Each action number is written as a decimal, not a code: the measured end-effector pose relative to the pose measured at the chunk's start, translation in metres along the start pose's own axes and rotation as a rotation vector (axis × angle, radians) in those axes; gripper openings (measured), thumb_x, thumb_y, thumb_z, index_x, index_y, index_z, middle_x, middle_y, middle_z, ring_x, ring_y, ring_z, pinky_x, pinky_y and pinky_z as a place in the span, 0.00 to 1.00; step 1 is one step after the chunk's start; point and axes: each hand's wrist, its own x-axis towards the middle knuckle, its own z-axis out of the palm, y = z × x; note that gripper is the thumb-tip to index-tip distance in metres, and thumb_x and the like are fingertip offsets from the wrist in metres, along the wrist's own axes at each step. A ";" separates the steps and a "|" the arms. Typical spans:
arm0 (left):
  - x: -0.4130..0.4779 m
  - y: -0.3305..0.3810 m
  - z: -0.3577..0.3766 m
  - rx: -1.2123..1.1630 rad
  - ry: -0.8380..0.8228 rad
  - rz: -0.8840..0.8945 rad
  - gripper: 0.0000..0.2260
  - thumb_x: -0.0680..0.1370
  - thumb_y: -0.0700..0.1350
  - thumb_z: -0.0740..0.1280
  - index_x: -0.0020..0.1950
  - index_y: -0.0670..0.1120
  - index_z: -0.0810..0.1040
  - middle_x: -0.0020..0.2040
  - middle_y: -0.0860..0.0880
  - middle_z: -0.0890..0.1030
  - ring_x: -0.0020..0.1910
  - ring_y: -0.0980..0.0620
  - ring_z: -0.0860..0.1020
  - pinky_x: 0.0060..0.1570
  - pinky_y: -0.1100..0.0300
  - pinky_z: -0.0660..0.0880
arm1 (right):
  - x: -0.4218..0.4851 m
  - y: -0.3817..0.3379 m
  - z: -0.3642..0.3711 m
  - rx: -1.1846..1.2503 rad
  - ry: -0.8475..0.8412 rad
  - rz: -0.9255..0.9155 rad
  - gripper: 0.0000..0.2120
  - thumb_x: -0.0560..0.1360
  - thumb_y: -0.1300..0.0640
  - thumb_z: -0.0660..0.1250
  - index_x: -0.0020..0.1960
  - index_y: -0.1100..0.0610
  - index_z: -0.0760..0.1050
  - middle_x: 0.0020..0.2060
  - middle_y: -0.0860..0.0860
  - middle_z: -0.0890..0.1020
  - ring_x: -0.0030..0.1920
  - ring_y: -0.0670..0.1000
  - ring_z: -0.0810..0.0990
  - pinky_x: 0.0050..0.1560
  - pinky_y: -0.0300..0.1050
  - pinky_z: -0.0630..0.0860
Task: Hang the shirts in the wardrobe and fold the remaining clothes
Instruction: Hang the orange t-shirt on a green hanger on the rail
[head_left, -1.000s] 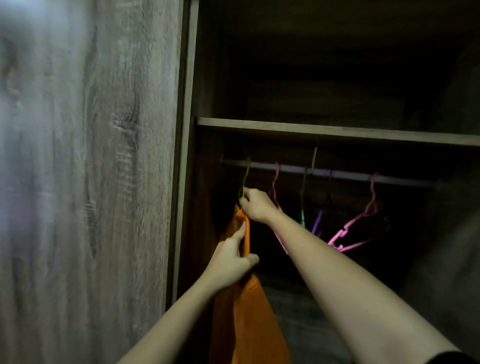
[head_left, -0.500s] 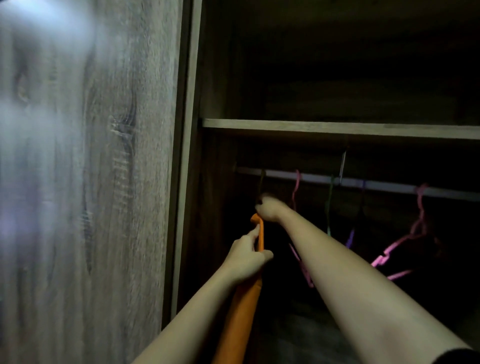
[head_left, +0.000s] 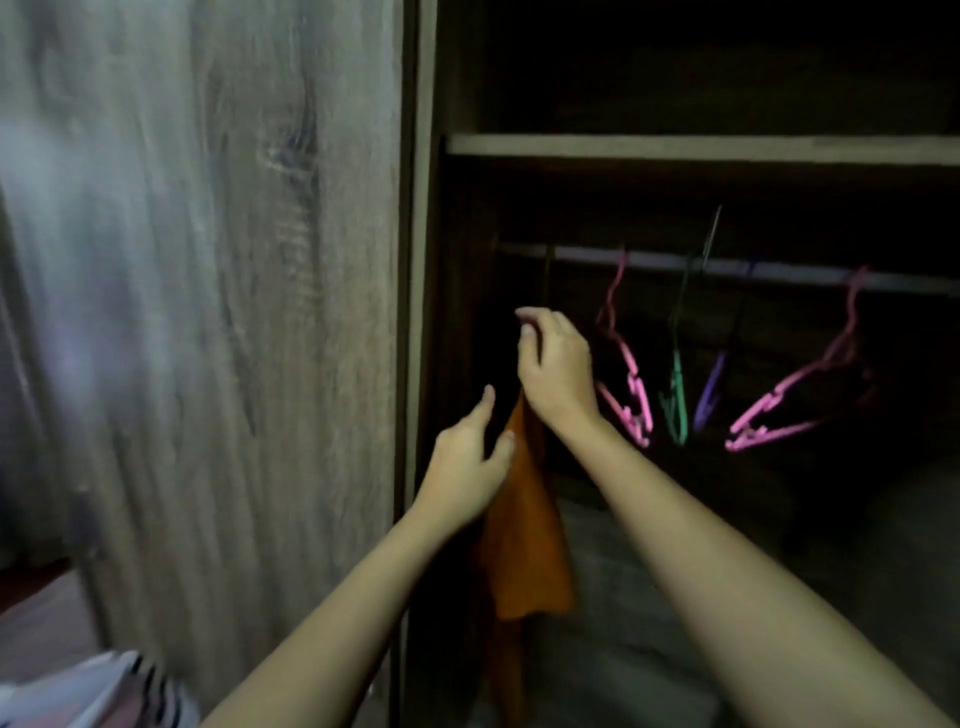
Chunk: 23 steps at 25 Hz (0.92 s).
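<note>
Orange shirt (head_left: 524, 545) hangs directly beneath the right hand (head_left: 558, 364).

A wardrobe (head_left: 422, 218) of grey-brown wood grain stands open, and its door (head_left: 208, 338) fills the left half of the view, with a pale, hazy glare over its upper left part. Inside it is dim: a shelf (head_left: 701, 149) runs across near the top, a metal rail (head_left: 779, 271) lies just below it, and the back fades into near black. At the lower left, beside the door, a strip of reddish-brown floor (head_left: 36, 618) shows.
</note>
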 end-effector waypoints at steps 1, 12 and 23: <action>-0.023 -0.010 -0.008 0.026 0.020 -0.012 0.26 0.81 0.46 0.60 0.77 0.46 0.55 0.66 0.46 0.75 0.55 0.61 0.76 0.50 0.81 0.63 | -0.026 -0.010 0.004 0.081 0.052 0.025 0.13 0.79 0.61 0.57 0.59 0.60 0.75 0.53 0.52 0.79 0.55 0.46 0.76 0.54 0.27 0.66; -0.274 -0.188 -0.168 0.452 0.002 -0.366 0.22 0.80 0.46 0.59 0.72 0.40 0.66 0.71 0.43 0.70 0.70 0.46 0.70 0.67 0.62 0.60 | -0.294 -0.134 0.164 0.263 -0.457 0.121 0.18 0.74 0.53 0.56 0.52 0.63 0.78 0.46 0.58 0.81 0.48 0.57 0.80 0.53 0.45 0.73; -0.376 -0.312 -0.279 0.956 -0.137 -0.585 0.30 0.81 0.57 0.45 0.65 0.39 0.75 0.63 0.42 0.79 0.61 0.44 0.78 0.59 0.49 0.73 | -0.299 -0.210 0.307 0.028 -0.950 0.148 0.14 0.73 0.62 0.62 0.57 0.64 0.73 0.57 0.64 0.73 0.58 0.64 0.73 0.62 0.51 0.67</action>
